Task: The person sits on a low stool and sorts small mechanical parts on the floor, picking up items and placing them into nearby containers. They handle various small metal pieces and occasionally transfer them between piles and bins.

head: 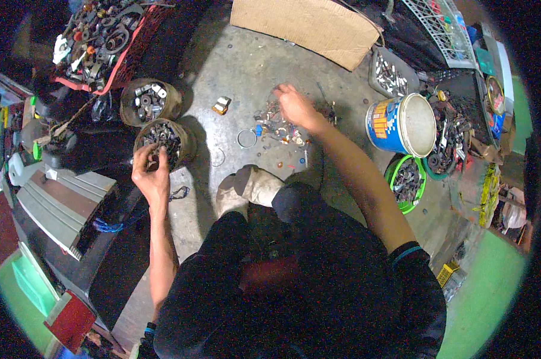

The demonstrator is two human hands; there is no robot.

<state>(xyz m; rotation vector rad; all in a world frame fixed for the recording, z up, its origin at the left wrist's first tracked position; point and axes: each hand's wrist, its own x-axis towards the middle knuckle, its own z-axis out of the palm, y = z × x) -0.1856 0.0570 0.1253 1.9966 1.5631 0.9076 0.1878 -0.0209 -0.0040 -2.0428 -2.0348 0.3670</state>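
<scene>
My left hand is over the near edge of a round tub of small dark metal parts. Its thumb and forefinger are curved and apart, with nothing visible between their tips. My right hand reaches over a scattered heap of small mixed parts on the concrete floor. Those fingers are bunched, and whether they pinch a small piece is hidden. By the heap lie a thin metal ring and a small blue piece.
A second round tub of parts adjoins the first. A red crate of parts stands beyond. To the right are a blue bucket, a green basin and a grey bin. A cardboard piece lies ahead.
</scene>
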